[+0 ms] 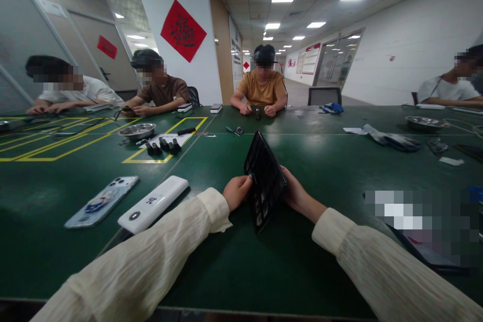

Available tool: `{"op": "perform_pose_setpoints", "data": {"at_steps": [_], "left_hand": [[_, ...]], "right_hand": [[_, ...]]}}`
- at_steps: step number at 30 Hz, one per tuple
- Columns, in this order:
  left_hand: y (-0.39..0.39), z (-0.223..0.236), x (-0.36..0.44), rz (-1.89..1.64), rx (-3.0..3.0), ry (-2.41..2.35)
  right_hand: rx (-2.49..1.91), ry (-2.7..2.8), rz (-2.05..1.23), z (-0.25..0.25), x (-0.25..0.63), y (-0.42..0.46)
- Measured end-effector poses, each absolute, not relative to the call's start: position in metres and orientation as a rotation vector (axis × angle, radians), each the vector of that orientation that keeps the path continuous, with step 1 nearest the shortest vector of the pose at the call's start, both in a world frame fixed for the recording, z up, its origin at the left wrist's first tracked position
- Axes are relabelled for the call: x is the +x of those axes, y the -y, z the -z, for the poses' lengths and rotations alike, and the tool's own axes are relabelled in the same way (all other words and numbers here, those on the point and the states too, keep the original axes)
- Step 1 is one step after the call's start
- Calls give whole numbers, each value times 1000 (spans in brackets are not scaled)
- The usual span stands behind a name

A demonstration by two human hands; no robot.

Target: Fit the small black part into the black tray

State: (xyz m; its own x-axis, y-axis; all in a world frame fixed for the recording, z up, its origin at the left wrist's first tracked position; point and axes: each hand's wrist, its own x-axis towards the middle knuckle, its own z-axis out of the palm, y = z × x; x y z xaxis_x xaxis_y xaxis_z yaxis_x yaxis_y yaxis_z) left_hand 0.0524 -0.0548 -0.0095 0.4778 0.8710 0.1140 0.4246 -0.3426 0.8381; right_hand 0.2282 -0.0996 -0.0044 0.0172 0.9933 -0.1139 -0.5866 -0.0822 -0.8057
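Note:
A flat black device with small keys (264, 177) stands tilted on its edge on the green table (211, 171) in front of me. My left hand (237, 191) is closed on its left side, fingers curled at the edge. My right hand (297, 192) grips its right side from behind; most of its fingers are hidden by the device. Both cream sleeves rest on the table.
A phone (101, 200) and a white power bank (153, 203) lie to my left. Farther off are a metal bowl (137, 131), small black parts (163, 146) and gloves (394, 138). Several people sit at the far and side edges. A blurred item (422, 221) lies at right.

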Motion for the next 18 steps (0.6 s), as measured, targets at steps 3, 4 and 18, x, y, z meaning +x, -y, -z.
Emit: {"op": "perform_pose_setpoints", "data": {"at_steps": [3,4,18], "left_hand": [[55,10,52,-728,1979,-1086],[55,10,52,-733,1984,-1090],[55,9,52,-740,2035,-1100]], "right_hand": [[-827,667,-1500,3,229,100],[-826,671,-1501,3,229,100],[-846,707,-1503,7,231,98]]}}
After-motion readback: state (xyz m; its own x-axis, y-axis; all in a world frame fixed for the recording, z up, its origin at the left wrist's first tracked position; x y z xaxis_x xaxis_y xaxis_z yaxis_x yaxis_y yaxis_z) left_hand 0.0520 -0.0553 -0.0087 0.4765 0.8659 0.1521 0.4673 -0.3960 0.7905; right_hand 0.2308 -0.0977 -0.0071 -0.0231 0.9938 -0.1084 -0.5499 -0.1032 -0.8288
